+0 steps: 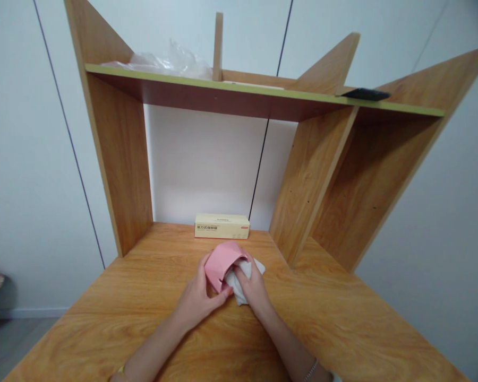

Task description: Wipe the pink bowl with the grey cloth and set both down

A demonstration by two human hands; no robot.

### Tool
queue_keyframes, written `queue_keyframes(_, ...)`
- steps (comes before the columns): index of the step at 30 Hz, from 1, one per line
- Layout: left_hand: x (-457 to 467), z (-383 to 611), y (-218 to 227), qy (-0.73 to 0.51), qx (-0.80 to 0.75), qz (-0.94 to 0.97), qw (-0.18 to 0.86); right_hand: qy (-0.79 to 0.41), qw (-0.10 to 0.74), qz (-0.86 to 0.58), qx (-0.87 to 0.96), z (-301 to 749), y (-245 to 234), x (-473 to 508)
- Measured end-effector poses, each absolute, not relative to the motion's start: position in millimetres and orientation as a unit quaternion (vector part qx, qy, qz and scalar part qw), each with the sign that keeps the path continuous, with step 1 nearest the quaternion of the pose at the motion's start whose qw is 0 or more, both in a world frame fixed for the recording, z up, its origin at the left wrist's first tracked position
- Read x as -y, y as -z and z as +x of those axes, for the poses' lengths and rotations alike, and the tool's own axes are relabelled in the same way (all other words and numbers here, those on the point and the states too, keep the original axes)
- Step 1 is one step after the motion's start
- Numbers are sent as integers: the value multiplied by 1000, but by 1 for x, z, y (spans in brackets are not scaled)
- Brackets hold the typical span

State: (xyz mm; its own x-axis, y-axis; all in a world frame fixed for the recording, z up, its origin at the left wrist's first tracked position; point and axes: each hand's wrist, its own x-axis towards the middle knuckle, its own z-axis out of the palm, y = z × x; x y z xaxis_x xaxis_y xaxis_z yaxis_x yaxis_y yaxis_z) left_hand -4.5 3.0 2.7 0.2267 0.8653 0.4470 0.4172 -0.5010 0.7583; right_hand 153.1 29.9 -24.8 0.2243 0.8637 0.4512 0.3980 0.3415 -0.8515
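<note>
Pink container (222,261) in left hand (198,297), cream box (222,227) lettered "保鲜膜"

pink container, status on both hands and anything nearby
Left hand holding pink container, tilted. Right hand holding white cloth at its opening. Pale yellow box behind, not blocking.

A wood-grain desk (342,323) spreads across six o'clock, its open hutch (239,101) rising toward twelve. Pale walls (24,175) stand behind, with dark seams (286,32) near ten and twelve; grey floor (16,342) and a white baseboard (24,313) show at eight.
</note>
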Motion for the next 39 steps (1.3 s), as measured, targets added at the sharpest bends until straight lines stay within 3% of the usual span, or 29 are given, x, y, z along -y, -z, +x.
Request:
queue_keyframes(10,-3,-8,-8,-370,-525,743,190,-45,387,-677,625,157,0,-14)
queue_keyframes(16,-1,-6,-6,-331,-547,755,143,-57,315,-701,637,157,1,-14)
queue_keyframes(22,9,-1,-21,-273,-570,765,123,33,360,-630,688,160,-4,-11)
queue_keyframes(29,8,-4,-22,-281,-551,775,131,-54,355,-641,679,160,3,-12)
queue_keyframes(39,4,-4,-13,-411,-469,747,232,-196,553,-573,572,152,17,-24)
